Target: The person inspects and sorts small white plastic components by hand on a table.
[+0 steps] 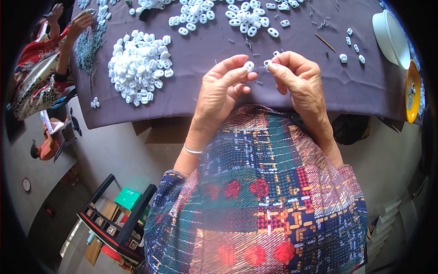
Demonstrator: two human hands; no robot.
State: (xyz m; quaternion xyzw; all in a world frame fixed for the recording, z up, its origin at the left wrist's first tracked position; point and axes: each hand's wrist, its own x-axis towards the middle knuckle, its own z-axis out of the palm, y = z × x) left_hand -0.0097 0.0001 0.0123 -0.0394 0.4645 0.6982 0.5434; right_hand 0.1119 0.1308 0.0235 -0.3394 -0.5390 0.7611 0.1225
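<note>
My left hand (218,91) pinches a white oval cord lock body (248,66) between thumb and fingertips, above the front part of the dark tablecloth (182,100). Close to its right, my right hand (301,80) grips a small white cord lock plunger (267,63) with a hole through it. A thin metal spring (261,67) shows at the plunger's left side; I cannot tell whether it is attached or lies on the cloth behind. The two white parts are apart. Another white piece (276,53) shows just above my right fingers, partly hidden by them.
A heap of white cord lock parts (139,68) lies to the left, with more heaps (194,13) behind. Loose springs (321,23) and a thin brown stick (325,42) lie right of centre. A white tub (391,39) and yellow dish (412,91) stand at the right edge. Another person's hand (81,22) is at far left.
</note>
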